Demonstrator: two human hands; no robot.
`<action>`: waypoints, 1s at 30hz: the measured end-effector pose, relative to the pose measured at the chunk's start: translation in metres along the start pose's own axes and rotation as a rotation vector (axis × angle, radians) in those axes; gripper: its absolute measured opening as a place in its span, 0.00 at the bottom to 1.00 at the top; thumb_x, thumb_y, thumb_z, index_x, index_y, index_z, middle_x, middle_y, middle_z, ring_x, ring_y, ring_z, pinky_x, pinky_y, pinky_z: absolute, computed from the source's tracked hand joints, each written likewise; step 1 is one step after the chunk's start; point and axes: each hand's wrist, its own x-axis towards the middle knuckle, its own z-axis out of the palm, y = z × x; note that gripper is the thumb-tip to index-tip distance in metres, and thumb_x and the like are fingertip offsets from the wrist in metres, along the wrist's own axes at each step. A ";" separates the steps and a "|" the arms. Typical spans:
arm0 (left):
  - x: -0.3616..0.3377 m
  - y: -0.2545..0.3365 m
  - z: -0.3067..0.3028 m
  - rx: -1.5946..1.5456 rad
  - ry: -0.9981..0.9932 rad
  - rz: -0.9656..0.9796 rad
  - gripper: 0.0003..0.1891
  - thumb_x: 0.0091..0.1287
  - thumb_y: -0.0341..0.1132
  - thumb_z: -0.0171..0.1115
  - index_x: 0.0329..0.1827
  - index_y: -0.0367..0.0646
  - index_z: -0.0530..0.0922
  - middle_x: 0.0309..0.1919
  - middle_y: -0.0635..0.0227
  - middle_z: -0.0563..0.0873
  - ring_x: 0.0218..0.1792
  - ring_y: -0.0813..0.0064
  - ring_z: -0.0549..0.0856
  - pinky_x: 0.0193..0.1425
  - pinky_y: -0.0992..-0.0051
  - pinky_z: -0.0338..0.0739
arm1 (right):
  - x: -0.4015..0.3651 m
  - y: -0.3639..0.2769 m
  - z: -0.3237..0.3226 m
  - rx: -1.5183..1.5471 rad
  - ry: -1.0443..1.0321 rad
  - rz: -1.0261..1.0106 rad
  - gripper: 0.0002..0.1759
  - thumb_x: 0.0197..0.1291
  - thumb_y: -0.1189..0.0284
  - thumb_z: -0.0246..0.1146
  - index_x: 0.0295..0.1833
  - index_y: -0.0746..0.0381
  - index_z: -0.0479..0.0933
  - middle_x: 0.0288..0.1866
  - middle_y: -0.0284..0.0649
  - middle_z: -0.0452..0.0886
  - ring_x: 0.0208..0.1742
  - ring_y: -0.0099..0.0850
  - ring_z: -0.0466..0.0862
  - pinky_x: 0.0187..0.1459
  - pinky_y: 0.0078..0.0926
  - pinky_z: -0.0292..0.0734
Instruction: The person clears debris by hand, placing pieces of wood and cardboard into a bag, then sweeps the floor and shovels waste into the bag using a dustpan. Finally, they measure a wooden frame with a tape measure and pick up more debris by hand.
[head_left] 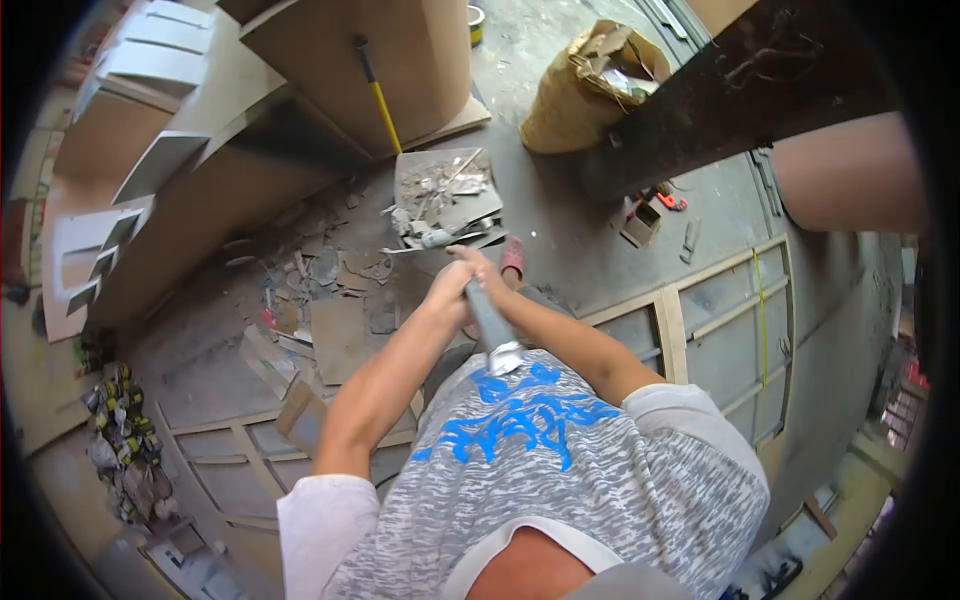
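Both of my hands are closed around a thick grey handle (488,315) in front of my chest. Its near end, wrapped in something silver, points at my shirt; the far end is hidden behind my hands, so the tool's kind cannot be made out. My left hand (450,295) grips from the left side, and my right hand (478,266) is pressed against it, slightly farther out. Just beyond them lies a flat grey sheet or scoop (410,170) heaped with broken debris (445,195). Whether the handle joins it does not show.
Rubble (330,275) litters the floor at left. A yellow-handled tool (380,105) leans on a curved wooden panel (425,60). A full paper sack (560,105) stands ahead, beside a dark beam (740,95). Wooden frames (675,335) lie at right; a small box (640,222) sits nearby.
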 end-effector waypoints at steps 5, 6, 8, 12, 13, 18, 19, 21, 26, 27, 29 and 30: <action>-0.041 0.009 0.133 -0.016 -0.066 0.101 0.04 0.57 0.29 0.51 0.25 0.45 0.71 0.17 0.73 0.74 0.17 0.81 0.73 0.19 0.79 0.71 | 0.044 -0.054 -0.077 0.225 0.337 0.094 0.17 0.50 0.68 0.59 0.44 0.62 0.65 0.39 0.40 0.70 0.41 0.31 0.69 0.41 0.28 0.64; -0.054 0.012 0.154 0.054 -0.177 0.119 0.04 0.60 0.33 0.52 0.27 0.45 0.71 0.19 0.73 0.74 0.18 0.81 0.73 0.21 0.78 0.71 | 0.056 -0.067 -0.097 0.277 0.390 0.076 0.14 0.50 0.70 0.58 0.41 0.62 0.65 0.37 0.39 0.69 0.38 0.29 0.68 0.38 0.26 0.64; -0.084 0.028 0.188 0.228 -0.366 0.142 0.09 0.63 0.40 0.53 0.30 0.46 0.71 0.21 0.72 0.74 0.19 0.81 0.74 0.22 0.78 0.72 | 0.080 -0.093 -0.136 0.359 0.459 0.023 0.10 0.50 0.73 0.58 0.36 0.62 0.65 0.31 0.36 0.68 0.33 0.26 0.67 0.33 0.23 0.63; -0.107 0.073 0.196 0.980 -0.541 0.482 0.16 0.62 0.41 0.58 0.47 0.40 0.76 0.21 0.70 0.78 0.17 0.81 0.78 0.19 0.82 0.73 | 0.120 -0.148 -0.216 0.436 0.458 -0.083 0.07 0.49 0.79 0.57 0.24 0.62 0.65 0.20 0.31 0.66 0.21 0.20 0.65 0.23 0.18 0.61; -0.092 0.092 0.189 1.062 -0.533 0.599 0.16 0.61 0.39 0.60 0.47 0.39 0.78 0.21 0.70 0.78 0.17 0.82 0.78 0.19 0.82 0.74 | 0.122 -0.165 -0.235 0.447 0.434 -0.096 0.09 0.48 0.80 0.57 0.21 0.62 0.65 0.17 0.30 0.66 0.18 0.19 0.64 0.20 0.17 0.60; 0.018 0.223 0.177 0.954 -0.021 0.741 0.11 0.60 0.34 0.58 0.42 0.38 0.76 0.24 0.72 0.77 0.19 0.85 0.75 0.19 0.85 0.68 | 0.100 -0.206 -0.281 0.221 0.373 -0.163 0.13 0.44 0.75 0.58 0.17 0.62 0.61 0.15 0.36 0.67 0.18 0.24 0.66 0.20 0.20 0.61; 0.042 0.242 0.182 0.958 -0.011 0.691 0.10 0.60 0.34 0.58 0.42 0.40 0.75 0.24 0.72 0.77 0.20 0.84 0.76 0.21 0.84 0.69 | 0.097 -0.204 -0.282 0.208 0.422 -0.159 0.13 0.44 0.75 0.58 0.17 0.62 0.61 0.15 0.36 0.67 0.18 0.24 0.66 0.20 0.20 0.61; 0.097 0.273 0.201 1.111 0.033 0.670 0.09 0.60 0.34 0.59 0.40 0.39 0.75 0.25 0.73 0.77 0.22 0.83 0.77 0.22 0.83 0.70 | 0.100 -0.200 -0.278 0.144 0.465 -0.197 0.13 0.43 0.76 0.59 0.16 0.62 0.61 0.14 0.35 0.66 0.18 0.25 0.67 0.20 0.20 0.62; 0.268 0.328 0.256 1.865 0.002 1.325 0.07 0.54 0.29 0.57 0.36 0.40 0.76 0.26 0.62 0.79 0.24 0.63 0.79 0.30 0.69 0.75 | 0.133 -0.185 -0.258 0.088 0.716 -0.088 0.14 0.39 0.76 0.60 0.14 0.63 0.60 0.13 0.36 0.65 0.15 0.27 0.65 0.18 0.23 0.63; 0.293 0.327 0.271 1.891 -0.054 1.299 0.07 0.54 0.29 0.57 0.36 0.40 0.76 0.26 0.62 0.79 0.24 0.63 0.79 0.30 0.69 0.75 | 0.138 -0.175 -0.255 0.088 0.761 -0.075 0.14 0.37 0.76 0.60 0.14 0.63 0.60 0.12 0.36 0.64 0.14 0.27 0.65 0.18 0.23 0.64; 0.335 0.307 0.297 2.013 -0.663 1.817 0.08 0.48 0.29 0.58 0.33 0.41 0.75 0.28 0.59 0.77 0.31 0.56 0.78 0.37 0.64 0.74 | 0.143 -0.154 -0.242 0.079 0.851 -0.036 0.13 0.36 0.77 0.60 0.14 0.63 0.60 0.12 0.36 0.64 0.13 0.28 0.65 0.18 0.24 0.65; 0.356 0.295 0.308 2.058 -0.741 1.909 0.09 0.45 0.30 0.59 0.31 0.42 0.73 0.28 0.58 0.74 0.34 0.57 0.77 0.38 0.64 0.73 | 0.145 -0.141 -0.232 0.043 0.930 -0.023 0.13 0.36 0.77 0.59 0.13 0.63 0.60 0.11 0.35 0.63 0.13 0.27 0.65 0.19 0.24 0.66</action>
